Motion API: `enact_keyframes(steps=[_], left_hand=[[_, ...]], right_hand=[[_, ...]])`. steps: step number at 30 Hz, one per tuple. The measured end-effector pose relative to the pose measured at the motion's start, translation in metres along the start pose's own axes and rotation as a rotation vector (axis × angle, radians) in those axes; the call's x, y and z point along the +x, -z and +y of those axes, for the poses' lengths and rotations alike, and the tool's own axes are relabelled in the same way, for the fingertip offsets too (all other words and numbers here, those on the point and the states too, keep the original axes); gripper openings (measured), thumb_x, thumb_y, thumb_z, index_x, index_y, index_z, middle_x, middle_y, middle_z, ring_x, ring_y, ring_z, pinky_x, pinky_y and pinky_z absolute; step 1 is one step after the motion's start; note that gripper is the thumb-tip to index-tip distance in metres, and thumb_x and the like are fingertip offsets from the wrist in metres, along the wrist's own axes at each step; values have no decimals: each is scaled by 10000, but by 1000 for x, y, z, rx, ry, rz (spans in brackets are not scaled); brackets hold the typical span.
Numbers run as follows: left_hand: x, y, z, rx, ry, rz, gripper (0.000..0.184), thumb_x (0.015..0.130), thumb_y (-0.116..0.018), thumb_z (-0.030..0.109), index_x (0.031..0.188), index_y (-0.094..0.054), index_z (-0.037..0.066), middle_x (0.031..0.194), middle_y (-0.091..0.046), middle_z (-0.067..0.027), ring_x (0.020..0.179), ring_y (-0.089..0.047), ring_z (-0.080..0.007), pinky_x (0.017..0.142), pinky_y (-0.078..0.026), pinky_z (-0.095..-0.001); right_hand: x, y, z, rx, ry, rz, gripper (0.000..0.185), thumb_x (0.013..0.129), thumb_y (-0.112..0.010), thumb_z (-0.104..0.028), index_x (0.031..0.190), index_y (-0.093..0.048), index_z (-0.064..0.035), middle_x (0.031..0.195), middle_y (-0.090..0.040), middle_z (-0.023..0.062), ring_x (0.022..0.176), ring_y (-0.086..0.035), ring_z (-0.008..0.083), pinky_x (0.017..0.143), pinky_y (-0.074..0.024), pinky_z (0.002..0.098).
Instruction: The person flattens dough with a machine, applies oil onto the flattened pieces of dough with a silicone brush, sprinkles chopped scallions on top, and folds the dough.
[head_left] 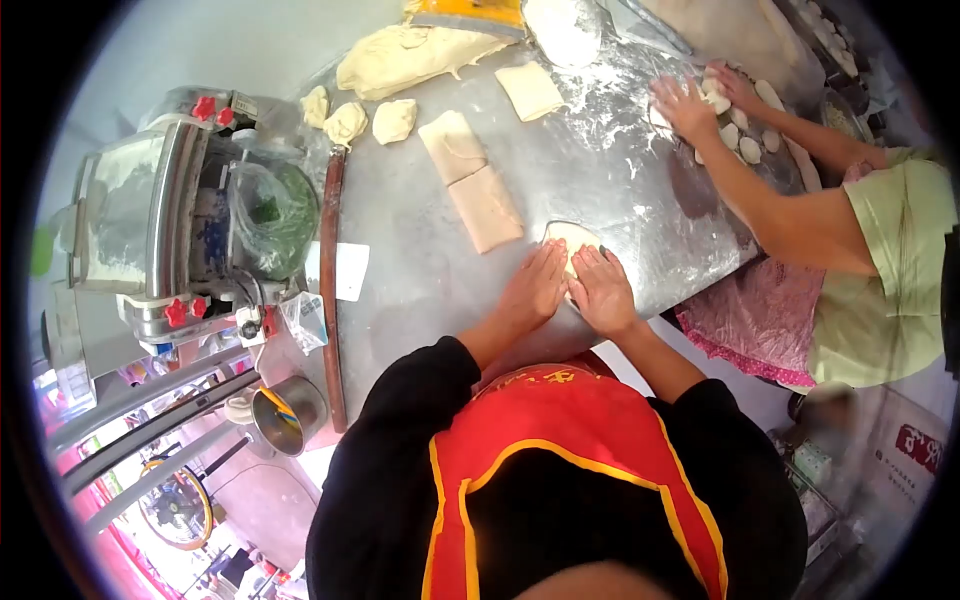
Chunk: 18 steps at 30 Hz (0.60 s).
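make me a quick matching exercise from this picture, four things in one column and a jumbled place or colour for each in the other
Things:
1. nearest dough piece
2. wooden rod
3. wearer's apron
4. long dough lump

Places and colours:
A. red with yellow trim
B. under the person's own left hand and right hand
C. pale, towards the far side of the metal table
D. brown, along the table's left side

Right pairs: 1-B, 2-D, 3-A, 4-C
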<state>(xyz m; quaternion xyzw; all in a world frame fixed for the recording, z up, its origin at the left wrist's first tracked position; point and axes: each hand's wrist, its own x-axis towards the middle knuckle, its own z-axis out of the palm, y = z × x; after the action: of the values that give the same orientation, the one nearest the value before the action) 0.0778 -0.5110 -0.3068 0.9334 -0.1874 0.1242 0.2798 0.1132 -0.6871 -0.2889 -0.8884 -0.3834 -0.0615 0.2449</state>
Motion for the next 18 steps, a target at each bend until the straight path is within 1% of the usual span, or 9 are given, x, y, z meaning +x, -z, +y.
enact_keyframes(steps=[1,5,7,8,10,14,15,17,18], left_hand=[[1,0,-2,-17,17,-9,351,865,-546,167,1132,-550,-61,1170,-561,-219,1137,-509,-326,942,-415,-406],[-19,16,7,-400,571,103,220,882,-540,187,1009,-616,24,935,-639,-158,886,-619,-282,783,-481,-375],[-26,28,19,-562,764,-240,258,887,-504,171,1077,-586,17,1033,-603,-179,937,-594,-316,816,-462,-381],[-28,34,22,-635,850,-412,281,889,-486,162,1112,-571,14,1082,-585,-189,962,-582,-334,832,-453,-383],[-48,-7,26,-1511,1384,-211,292,897,-488,208,1105,-556,14,1041,-590,-134,936,-573,-237,805,-459,-335],[-70,-42,31,-1788,1101,-169,265,885,-548,221,1077,-526,39,881,-566,-57,754,-571,-167,722,-485,-273],[-73,-46,23,-1913,1019,-212,266,882,-549,219,1078,-525,40,893,-562,-61,777,-567,-162,734,-481,-268],[-43,-22,18,-1289,916,-135,313,874,-551,214,1105,-532,4,917,-569,-69,796,-555,-145,727,-472,-265],[-27,-10,16,-967,910,-111,336,869,-552,211,1118,-535,-14,929,-573,-73,805,-549,-136,723,-467,-264]], right_hand=[[4,3,7,8,13,-23,300,815,-606,-165,1062,-606,4,1095,-604,172,1041,-567,308,873,-460,401],[41,14,33,571,-683,-192,259,763,-633,-215,989,-654,-92,981,-633,118,1002,-569,286,901,-423,377],[63,-2,48,733,-765,-426,288,712,-656,-225,979,-662,-117,945,-634,108,999,-565,283,919,-404,373],[75,-6,45,577,-541,-515,334,694,-674,-226,1004,-654,-103,993,-619,117,1037,-543,291,932,-399,380],[94,-15,34,250,-94,-669,431,658,-711,-227,1055,-638,-75,1089,-591,135,1113,-501,306,956,-390,394],[105,-12,0,197,94,-930,387,616,-679,-253,989,-661,-151,1079,-582,126,1117,-488,286,959,-398,365],[105,-15,8,259,34,-804,404,614,-689,-254,1004,-660,-151,1080,-583,122,1114,-490,287,956,-402,366],[95,-43,58,382,-177,-561,458,625,-715,-280,1040,-645,-98,1098,-578,137,1062,-527,308,923,-431,369],[91,-25,58,519,-547,-325,492,649,-721,-324,1036,-632,-34,1081,-589,179,995,-565,331,879,-459,368]])
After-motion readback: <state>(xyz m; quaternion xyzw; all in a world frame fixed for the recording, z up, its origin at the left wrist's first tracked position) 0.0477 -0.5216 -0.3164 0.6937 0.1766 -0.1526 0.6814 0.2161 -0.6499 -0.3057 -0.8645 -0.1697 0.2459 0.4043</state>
